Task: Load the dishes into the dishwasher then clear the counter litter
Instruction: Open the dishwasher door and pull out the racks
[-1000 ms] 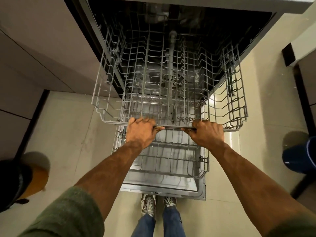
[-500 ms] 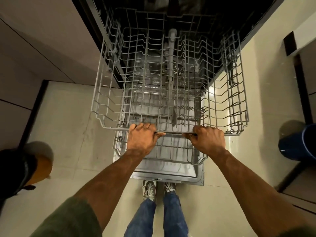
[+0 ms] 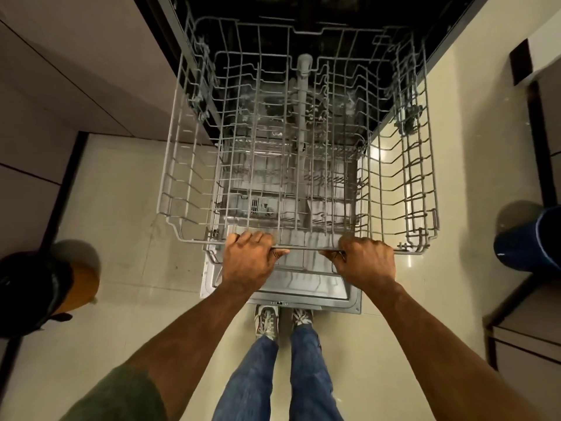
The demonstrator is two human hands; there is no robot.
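Wire rack [image 3: 297, 147] of the dishwasher [image 3: 303, 7] is seen drawn out over the lowered door [image 3: 282, 284], with no dishes visible in it; its rear part lies at the dark opening of the machine, and its front rail is nearest the person. That front rail is gripped by both hands. The left hand [image 3: 247, 262] is curled over the rail left of centre, thumb tucked beneath the wire, and the right hand [image 3: 365, 262] is closed round it right of centre in the same manner, so each grip is wrapped tight on the rack. A second rack is glimpsed below through the wires. The person's shoes [image 3: 283, 320] are planted on the pale tiled floor [image 3: 121, 208] just beside the door's edge. An orange and black bin [image 3: 45, 291] stands at the left, well apart, and a dark blue container [image 3: 534, 241] at the right.
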